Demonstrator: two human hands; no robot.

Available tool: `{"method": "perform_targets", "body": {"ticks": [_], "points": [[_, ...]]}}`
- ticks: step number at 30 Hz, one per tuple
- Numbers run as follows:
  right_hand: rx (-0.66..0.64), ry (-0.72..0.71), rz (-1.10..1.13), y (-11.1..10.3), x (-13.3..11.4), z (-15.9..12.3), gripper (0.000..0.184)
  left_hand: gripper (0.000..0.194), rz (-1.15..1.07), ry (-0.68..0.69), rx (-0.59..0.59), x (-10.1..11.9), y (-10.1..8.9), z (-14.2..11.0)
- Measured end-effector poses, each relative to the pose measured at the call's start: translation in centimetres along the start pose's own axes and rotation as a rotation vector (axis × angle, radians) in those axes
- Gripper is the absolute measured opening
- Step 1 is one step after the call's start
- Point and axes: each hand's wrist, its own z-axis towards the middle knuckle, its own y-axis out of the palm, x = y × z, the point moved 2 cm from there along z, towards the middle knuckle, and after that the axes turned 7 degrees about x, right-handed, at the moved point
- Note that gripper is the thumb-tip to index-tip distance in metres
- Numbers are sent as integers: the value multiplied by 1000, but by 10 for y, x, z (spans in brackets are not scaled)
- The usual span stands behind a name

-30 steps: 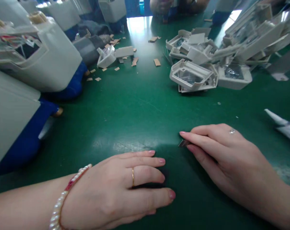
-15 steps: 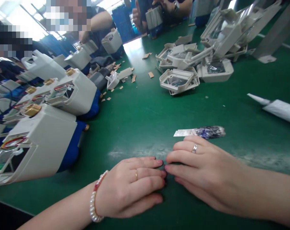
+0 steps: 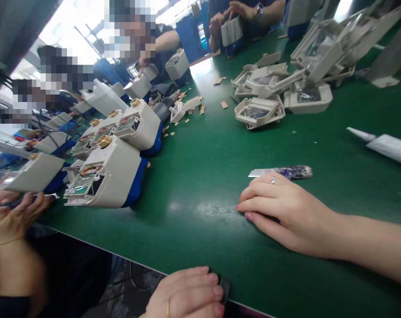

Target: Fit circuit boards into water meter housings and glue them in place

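Note:
My left hand is at the near edge of the green table, low in the view. Its fingers are curled together over a small black object at their tips; only a sliver of that object shows. My right hand lies palm down on the table farther in, fingers stretched out and close together, holding nothing. A ring sits on one of its fingers. Just beyond its knuckles lies a flat foil packet, dark blue at one end and white at the other, apart from the hand.
White and blue meter housings stand in a row along the left. A pile of pale plastic covers fills the back right, with cardboard scraps nearby. A white tube lies at the right. Another person's hands and other seated people work around the table.
My left hand has slid back to the table's near edge with the black object under its fingers. My right hand stays on the table. The view has swung left and up.

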Motion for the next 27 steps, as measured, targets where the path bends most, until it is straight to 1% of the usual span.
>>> {"method": "perform_targets", "body": {"ticks": [1, 2, 3, 4, 5, 6, 7, 9, 12, 14, 16, 18, 20, 22, 23, 24, 27], "points": [[4, 45, 71, -1, -3, 0, 20, 24, -59, -181, 81, -1, 0, 7], [6, 98, 153, -2, -6, 0, 19, 22, -119, -399, 180, -3, 1, 17], [-4, 153, 236, -3, -9, 0, 18, 17, -183, -634, 286, -6, 2, 26], [-21, 207, 310, -3, -11, 0, 17, 10, -301, -838, 356, -9, 6, 37], [-38, 257, 364, -4, -13, 1, 16, 7, -431, -983, 404, -13, 10, 49], [-54, 310, 395, -4, -13, 1, 15, 11, -550, -1075, 424, -16, 15, 62], [-62, 368, 410, -4, -13, 2, 14, 15, -645, -1135, 437, -20, 20, 73], [-47, 488, 425, -4, -8, 3, 15, 20, -747, -1186, 441, -28, 27, 93], [20, 625, 475, -6, 3, 3, 23, 20, -771, -1191, 409, -37, 34, 110], [47, 683, 518, -8, 8, 2, 25, 17, -767, -1145, 364, -41, 38, 116], [58, 719, 571, -12, 12, 2, 27, 12, -765, -1022, 308, -46, 41, 120], [67, 713, 624, -14, 13, 3, 32, 6, -701, -827, 264, -53, 42, 122], [69, 696, 652, -15, 14, 3, 36, 10, -561, -583, 238, -59, 41, 122], [46, 711, 654, -14, 15, 2, 33, 20, -434, -388, 217, -63, 38, 120], [33, 725, 657, -12, 15, 2, 31, 23, -404, -321, 207, -64, 36, 119], [24, 740, 662, -11, 15, 1, 28, 26, -395, -285, 193, -65, 35, 118], [13, 763, 690, -9, 14, 0, 24, 28, -405, -281, 153, -65, 33, 117]]}}
